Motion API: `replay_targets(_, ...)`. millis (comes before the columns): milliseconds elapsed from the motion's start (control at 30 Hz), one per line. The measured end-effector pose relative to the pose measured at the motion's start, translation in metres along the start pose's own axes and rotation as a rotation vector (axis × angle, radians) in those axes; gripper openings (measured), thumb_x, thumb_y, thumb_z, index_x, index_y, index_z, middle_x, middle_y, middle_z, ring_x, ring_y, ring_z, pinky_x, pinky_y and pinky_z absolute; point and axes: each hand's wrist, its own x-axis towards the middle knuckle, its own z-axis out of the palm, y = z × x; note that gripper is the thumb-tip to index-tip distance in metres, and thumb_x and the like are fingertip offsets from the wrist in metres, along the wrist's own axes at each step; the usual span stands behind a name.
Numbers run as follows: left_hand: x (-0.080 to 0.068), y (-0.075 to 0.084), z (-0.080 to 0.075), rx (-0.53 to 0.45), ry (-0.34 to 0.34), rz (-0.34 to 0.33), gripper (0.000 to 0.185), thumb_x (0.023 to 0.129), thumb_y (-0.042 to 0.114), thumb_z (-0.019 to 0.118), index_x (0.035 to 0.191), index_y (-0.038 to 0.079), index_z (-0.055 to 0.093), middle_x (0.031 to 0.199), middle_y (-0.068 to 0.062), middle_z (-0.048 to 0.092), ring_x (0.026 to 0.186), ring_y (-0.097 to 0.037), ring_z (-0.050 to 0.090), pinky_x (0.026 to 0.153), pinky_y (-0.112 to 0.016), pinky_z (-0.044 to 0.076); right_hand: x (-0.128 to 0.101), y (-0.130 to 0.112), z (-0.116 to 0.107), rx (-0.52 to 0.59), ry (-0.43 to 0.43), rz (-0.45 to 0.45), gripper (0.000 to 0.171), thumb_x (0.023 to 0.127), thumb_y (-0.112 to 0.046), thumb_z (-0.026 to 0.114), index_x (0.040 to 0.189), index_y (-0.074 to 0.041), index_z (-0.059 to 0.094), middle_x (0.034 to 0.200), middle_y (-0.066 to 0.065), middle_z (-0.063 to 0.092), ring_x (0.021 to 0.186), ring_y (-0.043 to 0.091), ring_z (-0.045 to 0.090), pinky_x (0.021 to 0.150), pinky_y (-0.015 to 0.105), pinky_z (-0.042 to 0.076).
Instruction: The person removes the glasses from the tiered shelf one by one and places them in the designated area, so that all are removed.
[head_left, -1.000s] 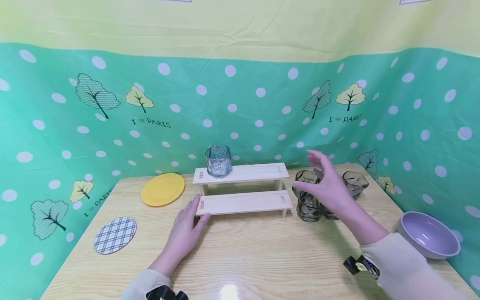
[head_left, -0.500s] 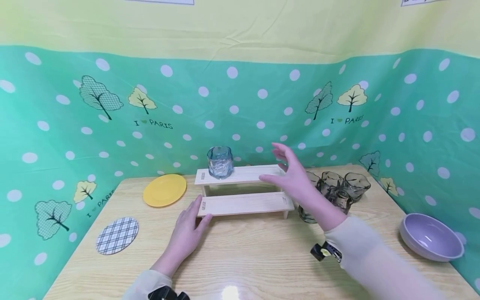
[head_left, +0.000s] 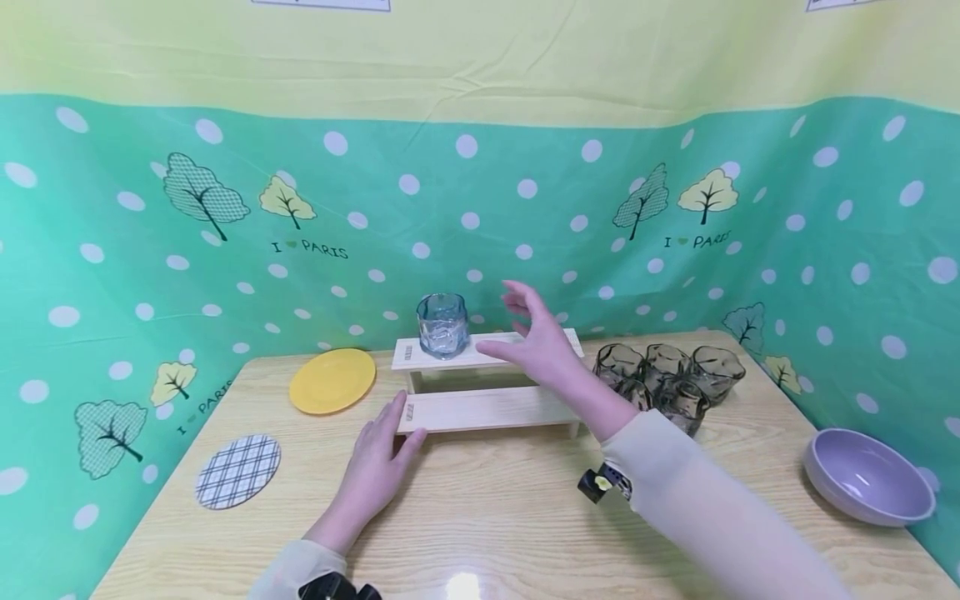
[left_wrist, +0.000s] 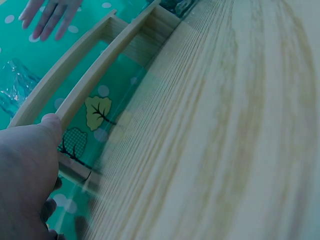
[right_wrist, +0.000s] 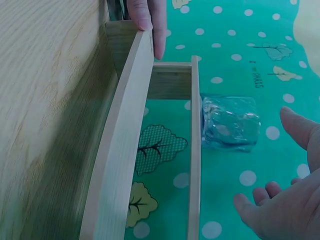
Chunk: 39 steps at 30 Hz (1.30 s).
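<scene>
A pale wooden two-step shelf [head_left: 487, 409] stands mid-table. At the left end of its lower step, my left hand [head_left: 375, 458] holds the corner, thumb at the front edge and fingers down the side. One blue-tinted glass [head_left: 442, 327] sits upright on the upper step, toward its left end. My right hand [head_left: 536, 337] hovers over the upper step just right of this glass, fingers spread and curved, thumb apart. In the right wrist view a gap shows between the blue glass [right_wrist: 231, 123] and the right hand [right_wrist: 285, 200], which holds nothing.
Several smoky grey glasses [head_left: 666, 367] stand grouped right of the shelf, partly behind the right forearm. A purple bowl [head_left: 862, 479] is at the far right. On the left lie a yellow plate [head_left: 332, 382] and a checked round mat [head_left: 238, 472]. A green dotted cloth [head_left: 360, 192] hangs behind.
My right hand has moved left from above the grey glasses, across the shelf, to near the blue glass. My left hand has stayed at the shelf's left end.
</scene>
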Motion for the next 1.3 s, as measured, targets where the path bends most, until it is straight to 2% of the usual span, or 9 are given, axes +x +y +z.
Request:
replay_targets(233, 0.001, 0.0, 0.0, -0.003, 0.007, 0.008, 0.076, 0.114, 0.036, 0.065, 0.173, 0.002, 0.032, 0.171, -0.03, 0.039, 0.159, -0.049, 0.035, 0.132, -0.067, 0.019, 0.015, 0.003, 0.019, 0.028, -0.018, -0.017, 0.105, 0.089, -0.015, 0.096, 0.173, -0.019, 0.032, 0.169, 0.012, 0.043, 0.156, 0.028, 0.041, 0.13, 0.047, 0.037)
replay_targets(467, 0.001, 0.002, -0.001, -0.004, 0.002, 0.007, 0.077, 0.114, 0.038, 0.065, 0.173, 0.003, 0.031, 0.171, -0.028, 0.039, 0.16, -0.049, 0.034, 0.133, -0.067, 0.018, 0.025, 0.009, 0.033, 0.059, -0.03, 0.003, 0.106, 0.089, -0.016, 0.096, 0.173, -0.02, 0.031, 0.168, 0.012, 0.043, 0.154, 0.039, 0.046, 0.13, 0.05, 0.037)
replay_targets(800, 0.0, 0.001, -0.001, -0.001, -0.011, -0.013, 0.077, 0.114, 0.039, 0.063, 0.174, 0.005, 0.03, 0.172, -0.027, 0.038, 0.161, -0.047, 0.033, 0.133, -0.066, 0.017, 0.035, 0.02, 0.051, 0.052, -0.048, 0.013, 0.106, 0.088, -0.019, 0.097, 0.173, -0.021, 0.033, 0.167, 0.012, 0.045, 0.153, 0.035, 0.046, 0.128, 0.049, 0.041)
replay_targets(1033, -0.001, 0.001, 0.0, 0.0, -0.019, -0.02, 0.076, 0.115, 0.038, 0.063, 0.174, 0.005, 0.03, 0.172, -0.028, 0.039, 0.161, -0.047, 0.034, 0.133, -0.066, 0.017, 0.041, 0.026, 0.061, 0.05, -0.036, 0.012, 0.107, 0.088, -0.014, 0.097, 0.173, -0.021, 0.033, 0.165, 0.015, 0.046, 0.152, 0.035, 0.047, 0.128, 0.049, 0.041)
replay_targets(1300, 0.0, 0.001, -0.001, 0.001, -0.022, -0.023, 0.077, 0.115, 0.041, 0.062, 0.175, 0.006, 0.029, 0.172, -0.027, 0.039, 0.161, -0.047, 0.033, 0.134, -0.066, 0.017, 0.045, 0.028, 0.066, 0.027, -0.035, 0.016, 0.106, 0.089, -0.016, 0.097, 0.173, -0.023, 0.033, 0.166, 0.013, 0.046, 0.154, 0.031, 0.046, 0.129, 0.045, 0.038)
